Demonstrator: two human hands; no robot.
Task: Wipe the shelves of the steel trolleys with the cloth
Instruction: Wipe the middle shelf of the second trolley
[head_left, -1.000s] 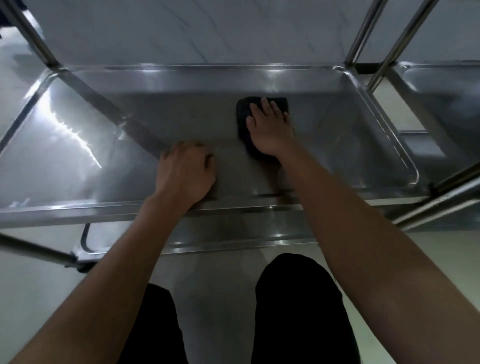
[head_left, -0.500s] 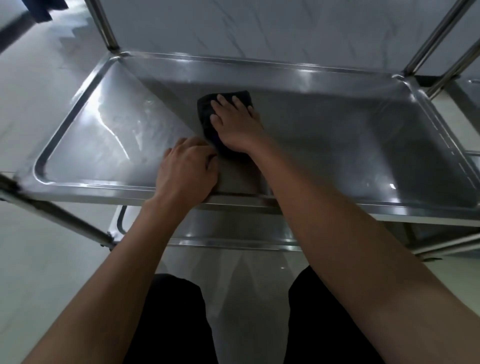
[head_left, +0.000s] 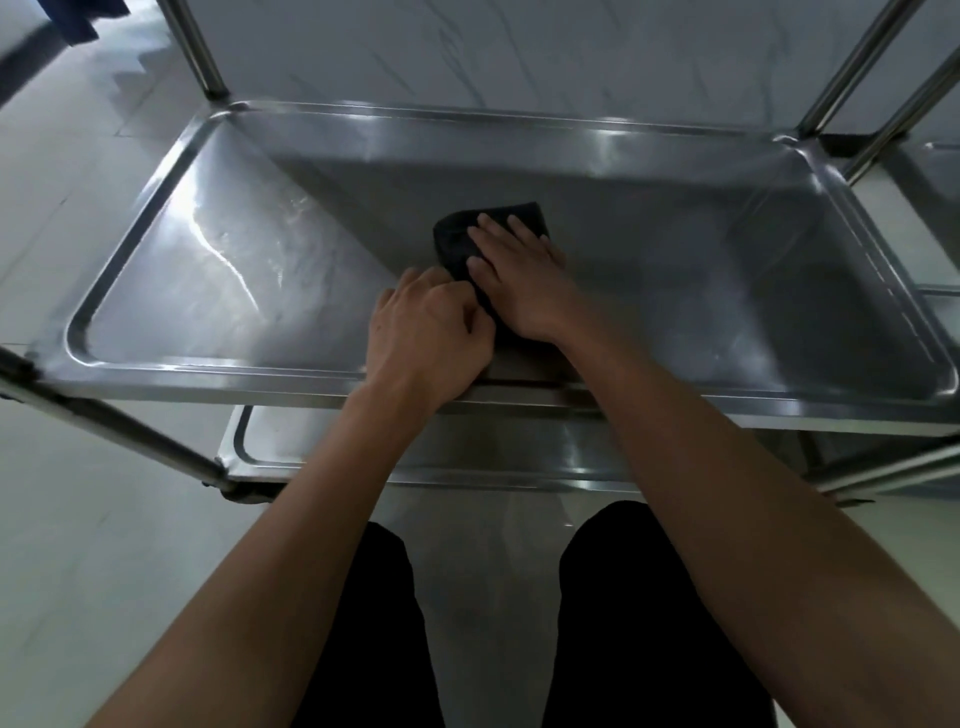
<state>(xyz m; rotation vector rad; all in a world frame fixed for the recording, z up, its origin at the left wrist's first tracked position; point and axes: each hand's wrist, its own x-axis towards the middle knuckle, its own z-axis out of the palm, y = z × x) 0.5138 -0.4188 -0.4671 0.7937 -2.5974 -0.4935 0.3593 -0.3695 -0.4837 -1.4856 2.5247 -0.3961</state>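
The top steel shelf (head_left: 727, 291) of a trolley lies in front of me, a shallow tray with a raised rim. A dark cloth (head_left: 457, 244) sits on it near the middle. My right hand (head_left: 519, 280) lies flat on the cloth with straight fingers and presses it onto the steel. My left hand (head_left: 426, 332) rests just to the left, beside the cloth's near edge and close to the shelf's front rim. Its fingers are curled under and nothing shows in them.
A lower shelf (head_left: 467, 462) shows beneath the front rim. Steel uprights stand at the back left (head_left: 197, 52) and back right (head_left: 852, 67). A second trolley (head_left: 930, 176) adjoins on the right. My legs in dark trousers (head_left: 374, 623) stand on the pale tiled floor.
My right hand has slid the cloth left and nearer, until it lies next to my left hand. The left hand has stayed by the front rim. My view has shifted across the shelf.
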